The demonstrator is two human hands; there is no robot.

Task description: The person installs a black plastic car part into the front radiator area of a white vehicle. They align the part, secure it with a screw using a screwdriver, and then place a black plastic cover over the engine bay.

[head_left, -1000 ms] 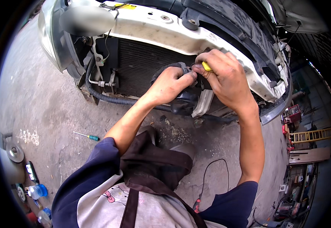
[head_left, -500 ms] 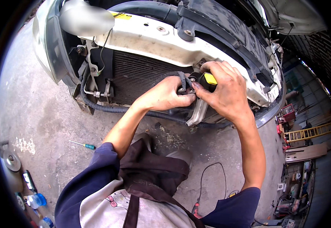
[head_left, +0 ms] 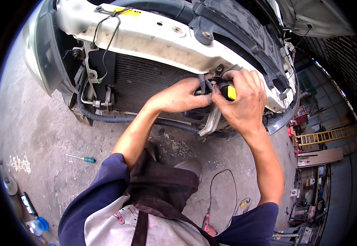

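Note:
In front of the car's white crossmember [head_left: 166, 46], both hands work close together at the upright silver bracket [head_left: 209, 124]. My right hand [head_left: 246, 100] is closed round a black part with a yellow label [head_left: 231, 93]; its thumb and fingertips meet beside a small bolt [head_left: 213, 81]. Opposite it, my left hand [head_left: 180, 96] is closed with thumb and fingers at a dark strap-like piece [head_left: 202, 83] beside the bolt. The left fingertips are partly hidden, and how the black part joins the bracket cannot be seen.
Behind my left hand is the finned radiator [head_left: 141, 78], with a black corrugated hose [head_left: 117, 119] below it. On the concrete floor lie a green-handled screwdriver [head_left: 89, 160] and a red corded power tool [head_left: 208, 226]. A yellow ladder [head_left: 330, 135] and shelving stand at right.
My view has shifted a little, so the car and floor sit farther left. Both hands stay at the same spot, and the right thumb and fingers have shifted slightly around the black part.

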